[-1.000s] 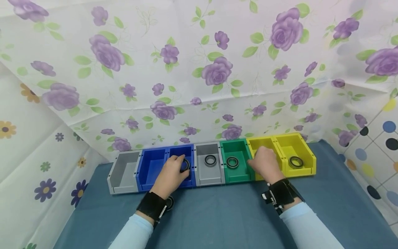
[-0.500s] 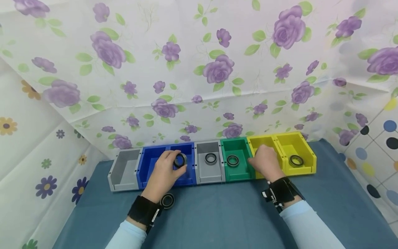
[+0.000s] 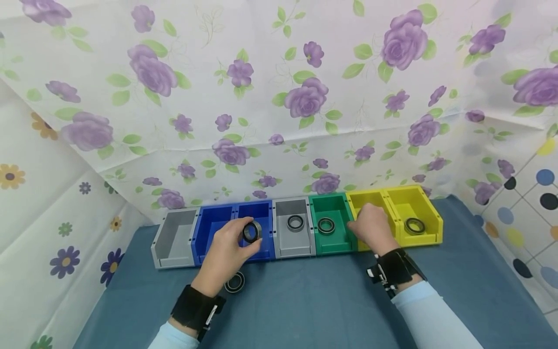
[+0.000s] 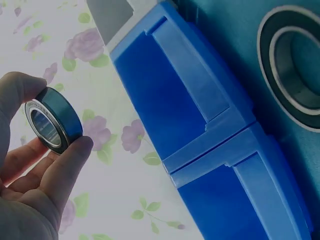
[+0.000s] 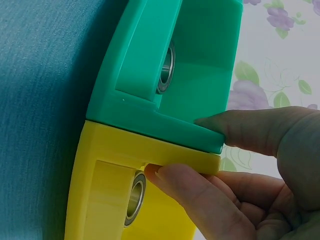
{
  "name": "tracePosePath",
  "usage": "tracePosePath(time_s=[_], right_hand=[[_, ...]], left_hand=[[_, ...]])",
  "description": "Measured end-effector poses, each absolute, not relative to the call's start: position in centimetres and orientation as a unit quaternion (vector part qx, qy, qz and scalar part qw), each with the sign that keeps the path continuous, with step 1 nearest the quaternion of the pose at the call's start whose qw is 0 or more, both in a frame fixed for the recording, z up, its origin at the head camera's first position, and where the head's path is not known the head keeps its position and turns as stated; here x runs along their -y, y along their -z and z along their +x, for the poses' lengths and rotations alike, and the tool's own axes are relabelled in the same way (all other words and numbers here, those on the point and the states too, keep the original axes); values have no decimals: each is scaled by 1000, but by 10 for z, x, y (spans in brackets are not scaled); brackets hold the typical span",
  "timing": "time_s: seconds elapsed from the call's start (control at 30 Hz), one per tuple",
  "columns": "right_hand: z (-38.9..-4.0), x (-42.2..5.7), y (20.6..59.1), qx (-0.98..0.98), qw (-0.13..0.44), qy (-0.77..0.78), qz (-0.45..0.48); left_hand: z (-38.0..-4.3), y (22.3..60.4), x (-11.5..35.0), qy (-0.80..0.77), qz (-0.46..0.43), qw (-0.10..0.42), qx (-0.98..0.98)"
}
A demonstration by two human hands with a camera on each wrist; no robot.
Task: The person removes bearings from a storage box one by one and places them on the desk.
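Observation:
My left hand [image 3: 227, 249] pinches a ball bearing [image 3: 251, 232] between thumb and fingertips, raised above the right blue bin [image 3: 255, 209]. In the left wrist view the bearing [image 4: 54, 120] is tilted, its bore and dark outer ring showing. A second bearing [image 3: 234, 282] lies on the blue cloth beside the left wrist. My right hand [image 3: 374, 228] grips the adjoining walls of the green bin [image 3: 331, 206] and the left yellow bin [image 3: 364, 198], thumb on the green side, fingers on the yellow. Inside that yellow bin a bearing [image 5: 135, 199] shows in the right wrist view.
Single bearings lie in the middle grey bin [image 3: 295, 223], the green bin and the right yellow bin [image 3: 414, 226]. Another blue bin [image 3: 213, 228] and a grey bin [image 3: 176, 237] finish the row at left. A flowered sheet [image 3: 270, 106] hangs behind; blue cloth [image 3: 314, 300] covers the table.
My left hand has lifted the bearing out of the right blue bin and drawn it slightly left, uncovering the bearing on the cloth. The right hand keeps its place.

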State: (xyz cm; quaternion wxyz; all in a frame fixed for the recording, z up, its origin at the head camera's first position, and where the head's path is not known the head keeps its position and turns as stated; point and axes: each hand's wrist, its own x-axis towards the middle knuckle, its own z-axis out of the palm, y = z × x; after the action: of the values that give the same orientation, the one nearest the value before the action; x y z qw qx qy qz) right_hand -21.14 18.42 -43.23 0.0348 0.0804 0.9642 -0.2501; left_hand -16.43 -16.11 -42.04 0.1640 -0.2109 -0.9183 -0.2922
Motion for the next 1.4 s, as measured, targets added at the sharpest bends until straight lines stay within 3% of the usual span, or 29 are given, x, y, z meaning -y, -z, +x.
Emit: tracePosePath(time_s=[0.57,1.07,1.4], right_hand=[[-209,-184,434,-963,40,254,85],[-209,-183,434,-960,36,265,82],[-211,-185,434,-961,26,264,78]], left_hand=[[-141,436,158,259,-250,138,923],[-133,463,151,215,-259,-10,941],[-134,473,144,181,-251,-52,949]])
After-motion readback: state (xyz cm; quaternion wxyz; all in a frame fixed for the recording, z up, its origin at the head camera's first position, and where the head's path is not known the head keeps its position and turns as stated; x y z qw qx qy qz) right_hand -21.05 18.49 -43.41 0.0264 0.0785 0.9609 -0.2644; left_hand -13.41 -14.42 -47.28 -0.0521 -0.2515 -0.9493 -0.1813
